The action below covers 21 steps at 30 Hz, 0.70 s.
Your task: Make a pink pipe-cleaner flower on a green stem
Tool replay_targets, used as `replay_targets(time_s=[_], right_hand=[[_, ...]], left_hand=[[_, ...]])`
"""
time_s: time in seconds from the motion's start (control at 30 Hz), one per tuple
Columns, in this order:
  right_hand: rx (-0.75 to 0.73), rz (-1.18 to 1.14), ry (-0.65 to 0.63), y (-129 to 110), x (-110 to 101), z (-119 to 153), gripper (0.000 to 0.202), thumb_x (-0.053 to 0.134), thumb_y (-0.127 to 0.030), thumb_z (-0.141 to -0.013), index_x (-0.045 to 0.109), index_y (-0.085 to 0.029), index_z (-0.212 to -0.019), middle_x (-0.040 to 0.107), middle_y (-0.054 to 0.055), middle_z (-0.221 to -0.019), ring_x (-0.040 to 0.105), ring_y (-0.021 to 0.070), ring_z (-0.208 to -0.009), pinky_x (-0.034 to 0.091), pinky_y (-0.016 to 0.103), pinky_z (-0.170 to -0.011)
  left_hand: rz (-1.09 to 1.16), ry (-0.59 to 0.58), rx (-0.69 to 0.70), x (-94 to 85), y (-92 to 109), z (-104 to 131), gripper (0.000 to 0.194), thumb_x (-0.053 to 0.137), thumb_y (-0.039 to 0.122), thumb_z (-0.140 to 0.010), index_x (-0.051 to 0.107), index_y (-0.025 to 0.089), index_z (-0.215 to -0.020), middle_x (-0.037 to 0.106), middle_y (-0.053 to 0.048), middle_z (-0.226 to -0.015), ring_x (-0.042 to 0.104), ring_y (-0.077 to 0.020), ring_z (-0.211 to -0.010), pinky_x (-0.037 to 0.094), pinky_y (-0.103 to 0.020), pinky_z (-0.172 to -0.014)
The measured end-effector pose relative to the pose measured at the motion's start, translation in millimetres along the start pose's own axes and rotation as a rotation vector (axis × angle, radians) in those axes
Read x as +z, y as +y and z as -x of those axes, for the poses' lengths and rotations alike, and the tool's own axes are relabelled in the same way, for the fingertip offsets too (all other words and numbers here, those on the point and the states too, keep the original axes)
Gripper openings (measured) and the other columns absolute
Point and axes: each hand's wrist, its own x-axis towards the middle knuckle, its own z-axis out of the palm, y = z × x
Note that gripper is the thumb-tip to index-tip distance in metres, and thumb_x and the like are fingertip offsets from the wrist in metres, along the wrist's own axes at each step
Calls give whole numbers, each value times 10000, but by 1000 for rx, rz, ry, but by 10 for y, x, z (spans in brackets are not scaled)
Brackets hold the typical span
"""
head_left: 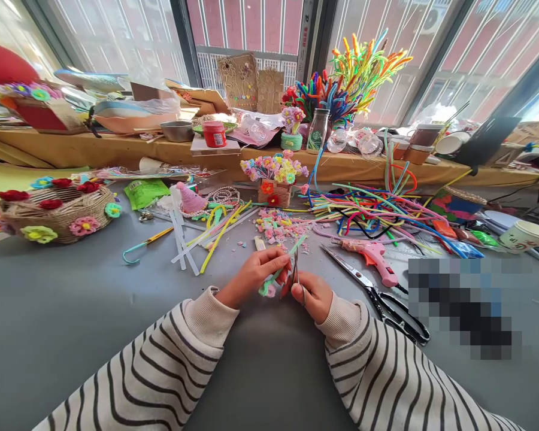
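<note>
My left hand [264, 270] pinches a light green pipe cleaner [298, 245] that slants up to the right. Below those fingers hangs a small pink and green fuzzy flower [268, 289], apparently on the same stem. In my right hand [313, 294] is a small pair of scissors [296, 272], fingers in its loops and blades pointing up beside the pipe cleaner. Whether the blades touch the stem I cannot tell. Just beyond both hands lies a scatter of pink, green and yellow fuzzy clippings [281, 227].
Large black-handled scissors [375, 293] and a pink glue gun [375, 258] lie to the right. Behind them spreads a heap of coloured pipe cleaners [368, 206]. Glue sticks [179, 236] and a twine basket [67, 209] with flowers are left. A flower box [273, 193] stands centre back.
</note>
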Motion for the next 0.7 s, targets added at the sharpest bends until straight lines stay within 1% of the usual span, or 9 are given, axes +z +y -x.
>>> replay_targets(time_s=[0.13,0.2,0.27,0.33,0.5,0.6,0.7], right_hand=[[42,-29,-18,-20,-4,11,564,212,-569,-730,557,-142,-599,524,32,-579,462,112,-544,357,223,-540],[88,-50,-28,-52,-17,20,533,244,-538,-743,570,-147,-586,485,3,-490,442,91,-475,343,202,-490],[146,-56,-27,-80,-30,28,508,275,-511,-750,584,-151,-567,409,-27,-401,389,69,-396,308,187,-430],[188,-49,-10,-90,-34,31,488,315,-505,-739,582,-151,-533,347,-46,-354,335,56,-350,271,182,-390],[246,-37,61,-57,-18,13,452,402,-503,-693,528,-147,-445,325,-55,-329,304,47,-331,254,186,-381],[256,-153,6,-49,-20,15,482,366,-539,-693,523,-148,-459,351,-48,-332,322,52,-329,266,188,-383],[222,-272,-60,-64,-35,32,532,292,-573,-705,540,-147,-505,371,-40,-360,341,57,-348,281,188,-398]], left_hand=[[-71,-39,-16,16,10,9,216,424,320,-708,487,128,-631,457,21,-540,438,-83,-530,363,-218,-557],[-117,-37,2,15,3,9,215,422,312,-709,493,126,-629,463,17,-562,439,-84,-553,359,-218,-574],[-161,-24,22,13,-5,8,214,420,306,-711,495,126,-623,466,11,-584,437,-87,-573,353,-215,-581],[-193,-6,28,14,-6,9,214,419,304,-710,492,127,-614,463,7,-593,432,-88,-579,347,-214,-578],[-205,20,36,28,17,14,209,418,295,-710,481,134,-592,446,11,-580,409,-81,-557,336,-210,-567],[-197,11,50,32,20,17,203,418,291,-712,481,134,-600,447,9,-588,399,-79,-556,334,-208,-564],[-198,-19,40,28,13,22,207,410,295,-717,486,131,-618,452,6,-589,406,-86,-574,334,-213,-569]])
